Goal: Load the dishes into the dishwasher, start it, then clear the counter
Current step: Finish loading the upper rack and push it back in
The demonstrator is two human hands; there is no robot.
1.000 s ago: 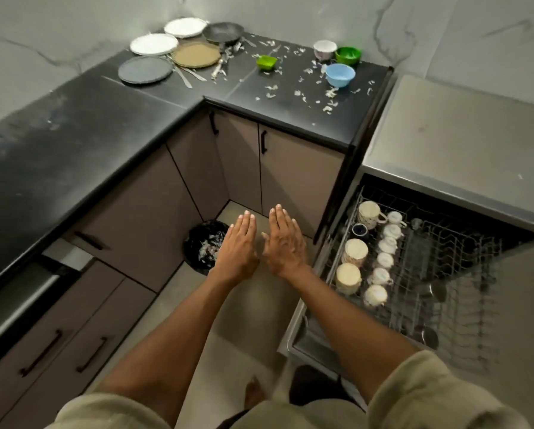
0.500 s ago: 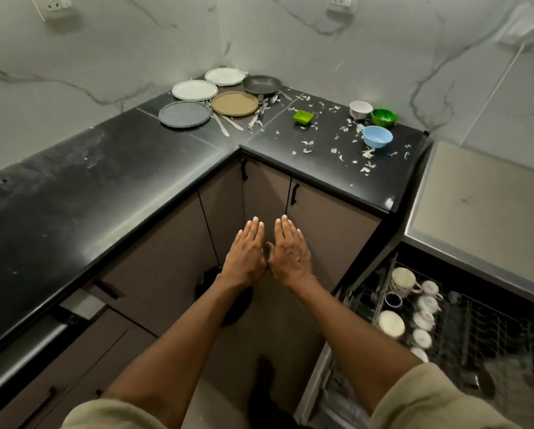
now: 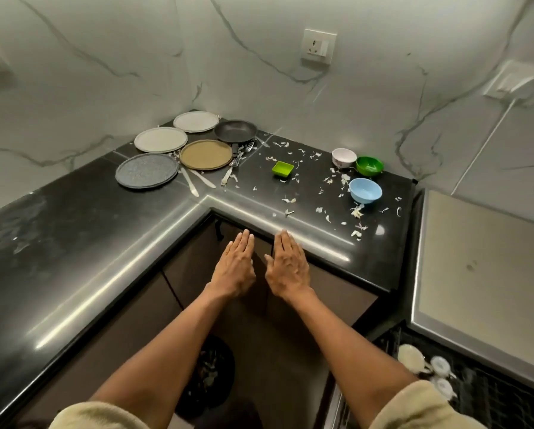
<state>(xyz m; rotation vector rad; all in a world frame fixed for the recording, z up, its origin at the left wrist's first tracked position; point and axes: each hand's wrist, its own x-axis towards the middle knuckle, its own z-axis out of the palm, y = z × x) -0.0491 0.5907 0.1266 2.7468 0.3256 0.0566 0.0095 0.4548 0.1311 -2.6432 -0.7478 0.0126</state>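
Both arms reach forward over the floor in front of the corner cabinets. The left hand [image 3: 235,267] and the right hand [image 3: 288,267] lie flat, palms down, fingers straight and close together, holding nothing. They float side by side, just apart, their fingertips near the front edge of the black L-shaped table [image 3: 73,236] but not on it as far as I can tell.

Back in the corner sit the plates: a grey plate [image 3: 146,170] nearest, a tan plate [image 3: 206,154] to its right, a pale plate [image 3: 160,139] behind, and a second pale plate [image 3: 196,121] furthest back. A dark frying pan [image 3: 235,130] stands just right of that last plate. Two knives [image 3: 194,180] lie in front of the tan plate, with forks [image 3: 235,162] beside them.

Further right, a small green square dish [image 3: 282,168] stands alone amid scattered white food scraps [image 3: 327,181]. Near the wall a white bowl [image 3: 344,157] sits right next to a green bowl [image 3: 369,165], and a light blue bowl [image 3: 365,190] stands in front of them.

At the right, the dishwasher [image 3: 482,274] shows its steel top, and below it the pulled-out rack [image 3: 488,388] holds cups [image 3: 439,365], upside down. A black bin [image 3: 208,376] stands on the floor beneath the forearms.
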